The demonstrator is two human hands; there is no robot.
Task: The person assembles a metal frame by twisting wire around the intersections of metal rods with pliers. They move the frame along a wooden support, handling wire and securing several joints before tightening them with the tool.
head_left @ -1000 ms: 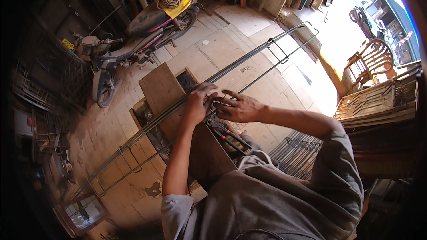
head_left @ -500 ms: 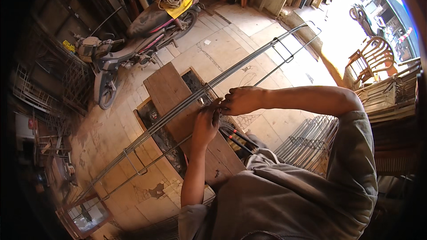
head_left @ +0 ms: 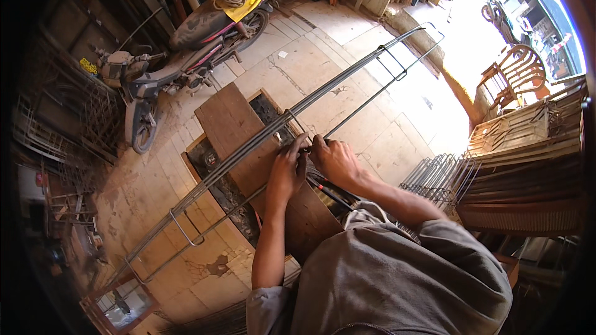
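As I looked down through the head camera, the rod frame (head_left: 248, 147) lay slantwise over the plank (head_left: 225, 115), its ends running out well beyond both of the plank's long edges. Around the plank's right-hand long edge, the left hand (head_left: 287, 169) and the right hand (head_left: 340, 162) sat nearly together at the near bar (head_left: 363, 106), where a crosspiece (head_left: 296, 122) reached it. I judged the step in hand to be fastening or setting that corner; the next move, to my mind, called for steadying bar and crosspiece while the fingertips worked there. Fingers on both hands were bent, their tips bunched close, but I couldn't tell what they pinched: they covered the joint, and any tie was too small to make out. The plank's lower end ran out of sight beneath the shirt (head_left: 397, 279), and the dark-handled tool (head_left: 335, 198) showed only in part.
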